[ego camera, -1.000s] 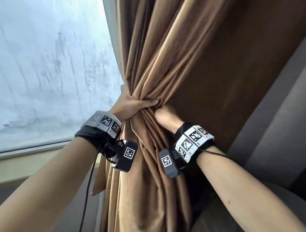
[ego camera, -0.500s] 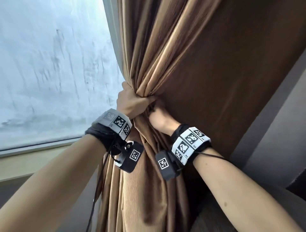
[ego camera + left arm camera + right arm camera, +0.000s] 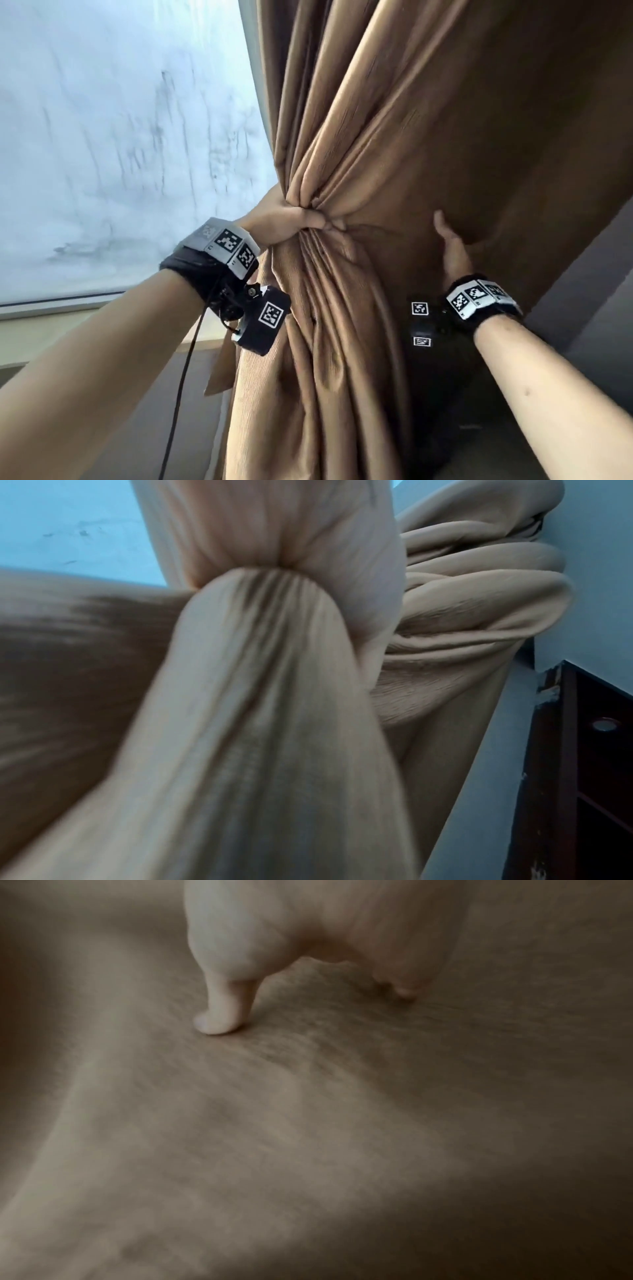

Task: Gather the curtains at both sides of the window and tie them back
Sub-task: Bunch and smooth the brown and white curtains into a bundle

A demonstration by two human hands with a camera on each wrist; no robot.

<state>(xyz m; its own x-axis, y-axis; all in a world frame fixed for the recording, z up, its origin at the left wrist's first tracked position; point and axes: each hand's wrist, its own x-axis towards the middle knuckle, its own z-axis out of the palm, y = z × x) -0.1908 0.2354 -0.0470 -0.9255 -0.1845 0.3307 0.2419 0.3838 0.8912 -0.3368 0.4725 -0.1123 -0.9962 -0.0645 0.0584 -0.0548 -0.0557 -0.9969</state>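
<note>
A brown curtain hangs at the right side of the window. My left hand grips its gathered folds in a tight bunch at mid height; the left wrist view shows the bunched fabric close up. My right hand lies against the darker curtain panel to the right of the bunch. In the right wrist view its thumb touches the cloth and the other fingers look fairly straight, though blurred. No tieback is visible.
A pale window sill runs below the glass at the left. A grey wall stands right of the curtain. In the left wrist view, dark wooden furniture stands beside that wall.
My right hand has let go of the bunch and moved right onto the curtain panel. My left hand keeps its grip on the folds.
</note>
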